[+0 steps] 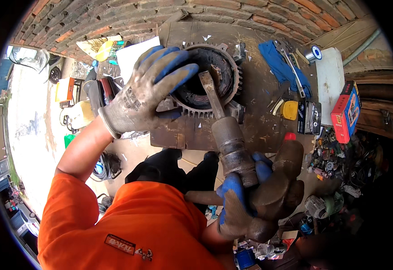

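Note:
My left hand [147,87], in a grey glove with blue fingertips, lies over the left rim of a finned round motor housing [238,85]. Its fingers are spread and stretched toward the dark opening; the thumb sits lower, apart from them. Dark windings [221,74] line the housing. My right hand [237,209], gloved too, is closed around the lower end of a thick-bodied chisel [230,137], whose flat blade reaches over the opening. In the same hand, or against it, is a heavy ball-peen hammer [275,198], its handle [201,197] pointing left. The palm is partly hidden.
The housing rests on a worn wooden table [174,137] by a brick wall [268,13]. On the right are a blue cloth [270,58], pliers-like tools, a solder spool [313,54], a socket set [312,117] and a red-blue box [347,112]. Machine parts [336,157] cover the floor there.

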Motion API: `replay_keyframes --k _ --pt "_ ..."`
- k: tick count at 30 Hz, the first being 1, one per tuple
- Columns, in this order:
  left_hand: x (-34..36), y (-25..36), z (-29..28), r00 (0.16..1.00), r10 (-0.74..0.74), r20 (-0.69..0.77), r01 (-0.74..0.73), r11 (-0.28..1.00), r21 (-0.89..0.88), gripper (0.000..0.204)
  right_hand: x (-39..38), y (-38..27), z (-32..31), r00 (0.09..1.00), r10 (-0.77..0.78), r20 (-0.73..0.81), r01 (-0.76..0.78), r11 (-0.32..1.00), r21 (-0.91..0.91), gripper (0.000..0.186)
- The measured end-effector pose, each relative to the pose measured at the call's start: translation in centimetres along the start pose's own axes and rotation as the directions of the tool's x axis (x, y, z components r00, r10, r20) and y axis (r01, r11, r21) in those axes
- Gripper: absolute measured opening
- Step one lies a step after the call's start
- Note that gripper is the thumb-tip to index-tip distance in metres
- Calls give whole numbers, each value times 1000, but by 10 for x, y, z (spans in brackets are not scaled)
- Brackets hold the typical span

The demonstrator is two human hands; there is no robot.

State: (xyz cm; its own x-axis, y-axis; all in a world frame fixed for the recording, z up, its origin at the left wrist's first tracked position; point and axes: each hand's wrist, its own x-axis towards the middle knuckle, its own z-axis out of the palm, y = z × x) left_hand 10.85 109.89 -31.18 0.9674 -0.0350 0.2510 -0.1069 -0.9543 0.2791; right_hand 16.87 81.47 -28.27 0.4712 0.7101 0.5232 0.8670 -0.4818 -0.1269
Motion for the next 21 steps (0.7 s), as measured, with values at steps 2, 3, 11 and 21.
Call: replay_keyframes --k 2,3,11,21 --pt "8 19 5 977 210 -48 -214 925 -314 94 11 -14 -6 998 -9 56 16 993 -118 58" --pt "9 31 10 954 300 -10 -274 857 -437 91 10 -20 -6 999 14 41 -8 991 -133 56" --pt "-1 6 3 998 37 -46 -39 999 -38 94 -4 -47 8 927 356 -115 -319 913 255 56" --pt "-12 -38 26 960 -270 69 267 963 44 116 -1 -44 32 793 579 -190 -296 638 711 59"
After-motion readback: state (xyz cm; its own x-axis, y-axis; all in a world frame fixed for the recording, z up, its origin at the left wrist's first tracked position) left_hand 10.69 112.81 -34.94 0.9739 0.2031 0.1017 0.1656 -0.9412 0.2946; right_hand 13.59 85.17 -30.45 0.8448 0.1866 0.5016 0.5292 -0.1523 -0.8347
